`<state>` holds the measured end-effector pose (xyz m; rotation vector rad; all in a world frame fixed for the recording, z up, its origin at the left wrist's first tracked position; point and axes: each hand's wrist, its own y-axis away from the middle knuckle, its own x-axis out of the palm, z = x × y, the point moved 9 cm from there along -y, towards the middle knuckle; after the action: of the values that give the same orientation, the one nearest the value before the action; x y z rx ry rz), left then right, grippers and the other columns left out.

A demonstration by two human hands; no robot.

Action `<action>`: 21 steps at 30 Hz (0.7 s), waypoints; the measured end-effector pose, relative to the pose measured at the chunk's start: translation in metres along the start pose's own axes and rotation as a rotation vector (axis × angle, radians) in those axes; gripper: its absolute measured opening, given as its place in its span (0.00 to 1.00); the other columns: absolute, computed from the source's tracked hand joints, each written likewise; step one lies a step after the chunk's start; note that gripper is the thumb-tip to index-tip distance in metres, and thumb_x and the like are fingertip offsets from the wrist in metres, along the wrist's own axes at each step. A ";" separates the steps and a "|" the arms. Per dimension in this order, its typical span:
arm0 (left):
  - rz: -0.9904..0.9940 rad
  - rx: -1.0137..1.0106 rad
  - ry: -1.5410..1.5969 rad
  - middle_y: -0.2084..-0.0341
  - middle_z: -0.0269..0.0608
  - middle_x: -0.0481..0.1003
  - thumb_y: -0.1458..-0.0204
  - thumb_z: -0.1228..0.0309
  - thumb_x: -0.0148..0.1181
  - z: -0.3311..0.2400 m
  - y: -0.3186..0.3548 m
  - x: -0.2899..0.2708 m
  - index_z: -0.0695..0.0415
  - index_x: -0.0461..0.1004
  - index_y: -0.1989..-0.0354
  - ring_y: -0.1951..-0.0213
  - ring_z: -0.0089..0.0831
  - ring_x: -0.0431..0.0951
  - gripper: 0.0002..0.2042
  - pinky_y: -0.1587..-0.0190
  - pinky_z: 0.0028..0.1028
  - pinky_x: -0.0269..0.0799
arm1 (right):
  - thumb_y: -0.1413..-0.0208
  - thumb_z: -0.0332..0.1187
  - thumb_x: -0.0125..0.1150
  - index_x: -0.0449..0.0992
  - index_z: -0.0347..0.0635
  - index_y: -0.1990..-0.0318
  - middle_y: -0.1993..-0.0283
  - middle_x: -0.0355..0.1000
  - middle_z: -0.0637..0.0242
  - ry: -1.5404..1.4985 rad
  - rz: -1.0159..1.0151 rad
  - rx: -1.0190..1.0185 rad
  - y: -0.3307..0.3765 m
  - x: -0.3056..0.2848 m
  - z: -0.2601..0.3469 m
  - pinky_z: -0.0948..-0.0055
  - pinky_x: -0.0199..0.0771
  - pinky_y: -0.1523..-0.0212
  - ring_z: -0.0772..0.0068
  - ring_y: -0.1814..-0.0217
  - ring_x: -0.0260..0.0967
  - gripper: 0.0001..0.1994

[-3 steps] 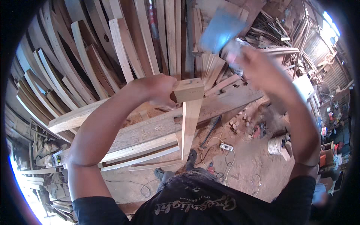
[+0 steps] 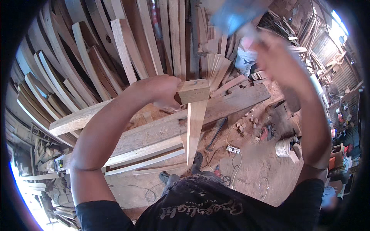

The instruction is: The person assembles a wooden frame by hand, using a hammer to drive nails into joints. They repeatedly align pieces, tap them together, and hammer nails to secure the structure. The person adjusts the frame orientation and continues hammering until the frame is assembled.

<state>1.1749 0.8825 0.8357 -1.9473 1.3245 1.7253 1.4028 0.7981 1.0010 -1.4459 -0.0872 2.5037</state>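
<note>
My left hand (image 2: pixel 166 91) is closed round a squared wooden beam (image 2: pixel 194 91), close to its end. A small nail (image 2: pixel 195 82) stands in the beam's upper face near that end. A narrower wooden board (image 2: pixel 195 131) meets the beam from below and runs toward my feet. Up at the right, my right hand (image 2: pixel 269 54) grips a hatchet-like tool (image 2: pixel 235 17) with a broad blue-grey metal head. Motion blurs the tool and the hand, so its exact shape is unclear. The tool's head is well above the beam, apart from it.
A thick, worn plank (image 2: pixel 231 104) lies behind the board, with sawdust around it. Many boards (image 2: pixel 88 61) lean at the back left. A power strip (image 2: pixel 232 149) with cords, a bucket (image 2: pixel 284 148) of offcuts and a red tool (image 2: pixel 264 133) are on the ground.
My right hand has risen slightly up and to the right with the blurred tool. My left hand and the beam stay nearly where they were.
</note>
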 end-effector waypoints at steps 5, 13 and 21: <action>-0.004 0.022 -0.076 0.56 0.58 0.81 0.55 0.55 0.79 -0.016 -0.011 -0.007 0.65 0.74 0.50 0.49 0.54 0.82 0.31 0.47 0.45 0.77 | 0.31 0.56 0.58 0.75 0.41 0.47 0.72 0.69 0.69 -0.171 -0.695 -0.380 0.019 -0.153 0.027 0.71 0.69 0.77 0.79 0.76 0.67 0.25; 0.012 -0.023 -0.030 0.55 0.59 0.81 0.55 0.57 0.79 0.004 -0.019 0.000 0.65 0.75 0.48 0.49 0.54 0.82 0.31 0.46 0.45 0.78 | 0.32 0.57 0.59 0.75 0.38 0.49 0.71 0.71 0.64 0.401 0.284 -0.205 0.007 0.087 -0.017 0.64 0.73 0.74 0.73 0.74 0.70 0.27; -0.009 -0.062 -0.063 0.53 0.59 0.81 0.57 0.56 0.80 0.010 -0.017 -0.003 0.65 0.76 0.48 0.49 0.52 0.82 0.32 0.45 0.44 0.78 | 0.29 0.58 0.54 0.76 0.42 0.49 0.75 0.65 0.76 -0.013 -0.350 -0.071 -0.014 -0.090 0.021 0.78 0.63 0.81 0.84 0.79 0.63 0.26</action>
<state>1.1805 0.9000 0.8287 -1.9113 1.2538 1.8286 1.4302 0.7908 1.0905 -1.3091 -0.3985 2.2435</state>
